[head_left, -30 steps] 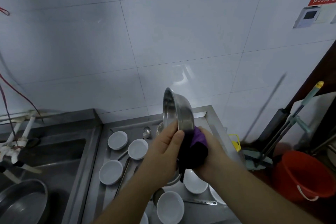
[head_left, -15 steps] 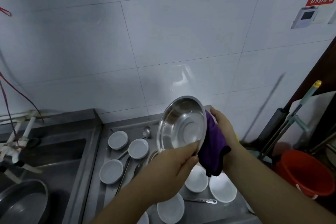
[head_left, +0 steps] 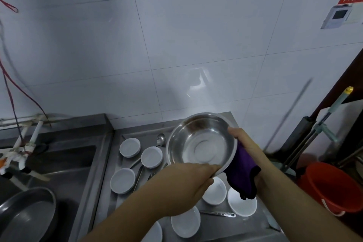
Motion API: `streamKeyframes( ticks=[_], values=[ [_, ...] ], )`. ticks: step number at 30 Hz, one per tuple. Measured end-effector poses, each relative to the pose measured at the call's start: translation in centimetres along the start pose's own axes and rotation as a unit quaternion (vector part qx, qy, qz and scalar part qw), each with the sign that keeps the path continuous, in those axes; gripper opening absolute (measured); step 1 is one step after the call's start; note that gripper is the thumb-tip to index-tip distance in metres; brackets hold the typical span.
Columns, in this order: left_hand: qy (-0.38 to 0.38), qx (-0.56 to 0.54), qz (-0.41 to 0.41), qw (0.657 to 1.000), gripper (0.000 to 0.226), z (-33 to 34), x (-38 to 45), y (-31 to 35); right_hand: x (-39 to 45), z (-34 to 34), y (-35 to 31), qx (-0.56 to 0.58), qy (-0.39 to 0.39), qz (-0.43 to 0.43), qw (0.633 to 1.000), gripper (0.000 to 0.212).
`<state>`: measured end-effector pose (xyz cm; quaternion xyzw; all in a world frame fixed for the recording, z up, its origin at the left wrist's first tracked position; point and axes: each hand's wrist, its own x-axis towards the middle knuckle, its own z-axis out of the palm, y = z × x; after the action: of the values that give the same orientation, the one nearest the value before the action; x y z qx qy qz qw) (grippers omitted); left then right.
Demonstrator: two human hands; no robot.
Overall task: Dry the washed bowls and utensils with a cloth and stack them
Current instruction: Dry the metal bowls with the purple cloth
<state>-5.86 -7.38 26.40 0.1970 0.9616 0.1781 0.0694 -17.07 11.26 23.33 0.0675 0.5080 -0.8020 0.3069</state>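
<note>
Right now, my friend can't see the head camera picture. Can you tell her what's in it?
Two hands hold a shiny steel bowl up over a metal counter: the left hand grips its near rim, and the right hand presses a purple cloth against its back. Small white dishes and utensils lie on the counter below.

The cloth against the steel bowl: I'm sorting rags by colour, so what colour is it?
Purple with dark edging, seen in the head view: the cloth.

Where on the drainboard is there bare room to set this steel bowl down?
Bare steel shows on the drainboard right of the loose utensil, at the near right corner. White dishes and cutlery crowd the left and middle.
</note>
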Motion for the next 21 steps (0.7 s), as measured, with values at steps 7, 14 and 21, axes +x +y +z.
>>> streamKeyframes(
  ticks=[7,14,21],
  values=[
    [0.126,0.065,0.016,0.990,0.041,2.0,-0.2,-1.2,0.2,-0.3,2.3,0.046,0.050,-0.013,0.998,0.028],
    [0.390,-0.113,-0.199,0.892,0.036,1.9,-1.0,-2.6,0.1,-0.2,3.0,0.049,0.086,-0.036,0.994,0.024],
    [0.320,-0.574,-0.306,0.688,0.031,3.2,-2.2,-6.5,0.0,0.2,4.9,0.065,0.087,-0.006,0.994,0.020]
  ],
)
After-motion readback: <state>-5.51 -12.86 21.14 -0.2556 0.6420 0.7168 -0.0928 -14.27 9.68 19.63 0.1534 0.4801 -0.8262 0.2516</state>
